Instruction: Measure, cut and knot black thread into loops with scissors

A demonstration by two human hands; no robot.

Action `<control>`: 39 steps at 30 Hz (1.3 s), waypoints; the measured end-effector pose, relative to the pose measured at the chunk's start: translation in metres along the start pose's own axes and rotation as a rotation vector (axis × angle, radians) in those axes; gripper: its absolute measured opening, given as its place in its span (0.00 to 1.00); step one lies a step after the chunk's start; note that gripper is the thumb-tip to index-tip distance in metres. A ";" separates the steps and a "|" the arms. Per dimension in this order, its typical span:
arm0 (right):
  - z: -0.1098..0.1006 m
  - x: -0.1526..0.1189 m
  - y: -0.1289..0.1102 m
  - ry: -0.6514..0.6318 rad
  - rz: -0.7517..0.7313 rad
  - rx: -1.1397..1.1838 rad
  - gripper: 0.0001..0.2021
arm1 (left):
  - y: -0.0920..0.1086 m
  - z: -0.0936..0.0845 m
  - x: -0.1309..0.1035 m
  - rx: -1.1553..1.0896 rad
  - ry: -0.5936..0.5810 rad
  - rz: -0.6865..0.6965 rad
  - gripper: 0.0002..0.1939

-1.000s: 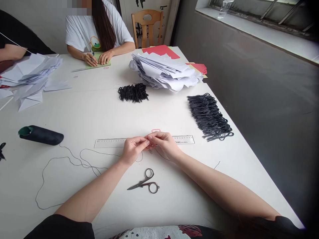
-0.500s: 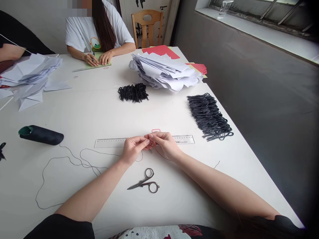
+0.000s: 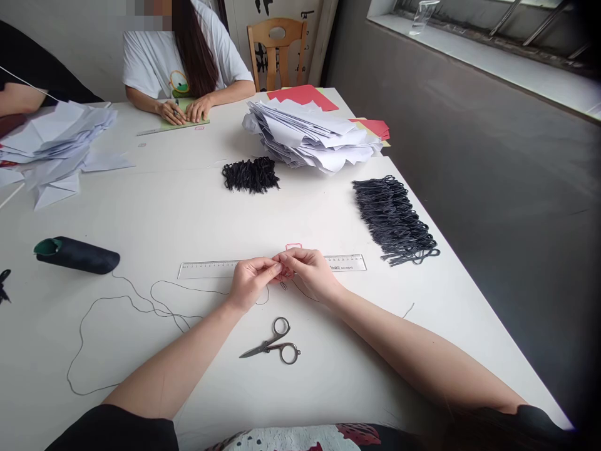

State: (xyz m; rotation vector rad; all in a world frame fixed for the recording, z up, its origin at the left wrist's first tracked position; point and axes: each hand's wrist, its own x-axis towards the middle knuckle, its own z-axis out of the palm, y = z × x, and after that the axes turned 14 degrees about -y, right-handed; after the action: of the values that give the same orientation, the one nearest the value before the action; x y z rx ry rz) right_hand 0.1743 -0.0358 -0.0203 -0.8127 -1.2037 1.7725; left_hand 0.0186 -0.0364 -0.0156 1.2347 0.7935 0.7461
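My left hand (image 3: 252, 282) and my right hand (image 3: 312, 272) meet fingertip to fingertip over a clear ruler (image 3: 206, 270). Both are closed in a pinch on a thin dark thread (image 3: 283, 285), whose small loops hang just below the fingers. The exact pinch point is hidden by the fingertips. More thread (image 3: 136, 297) curls across the table on the left, running back to a dark thread spool (image 3: 77, 254) lying on its side. Small metal scissors (image 3: 271, 344) lie spread apart below my hands. A red outline mark (image 3: 293, 245) shows on the table just beyond my fingers.
Bundles of black looped cords (image 3: 394, 219) lie at the right edge, with another bundle (image 3: 251, 175) farther back. A stack of white papers (image 3: 314, 134) and red sheets (image 3: 305, 97) stand behind. Across the table a co-worker's hands (image 3: 185, 113) rest on green paper. More paper lies left.
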 end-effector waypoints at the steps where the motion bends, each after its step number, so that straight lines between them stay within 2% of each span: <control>1: 0.000 0.000 0.000 0.000 0.000 0.007 0.14 | 0.000 0.000 0.000 0.002 -0.003 0.003 0.11; 14: 0.004 0.000 -0.007 0.017 0.027 0.068 0.15 | 0.000 0.000 0.000 0.005 0.002 -0.001 0.13; 21: 0.002 0.000 0.002 -0.075 -0.030 0.158 0.13 | 0.002 0.000 0.000 -0.018 0.032 -0.003 0.12; 25: 0.001 0.001 0.004 -0.073 -0.023 0.163 0.13 | 0.002 0.001 0.000 -0.019 0.024 -0.006 0.11; 29: 0.002 0.000 0.000 -0.035 0.005 0.149 0.14 | 0.002 0.000 0.000 -0.024 0.020 -0.010 0.10; 33: 0.002 0.000 -0.004 -0.049 -0.014 0.162 0.21 | 0.002 0.000 0.000 -0.024 0.018 -0.008 0.10; 36: 0.002 0.000 -0.001 -0.050 -0.008 0.132 0.14 | 0.002 0.000 0.000 -0.027 0.012 -0.003 0.10; 39: 0.001 0.000 0.004 -0.029 -0.006 0.090 0.14 | 0.002 -0.001 0.000 -0.028 0.008 -0.002 0.10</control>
State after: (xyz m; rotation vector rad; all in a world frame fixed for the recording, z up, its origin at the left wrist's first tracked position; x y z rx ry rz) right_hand 0.1725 -0.0367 -0.0237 -0.7333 -1.1353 1.8252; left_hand 0.0176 -0.0360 -0.0139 1.2067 0.7882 0.7582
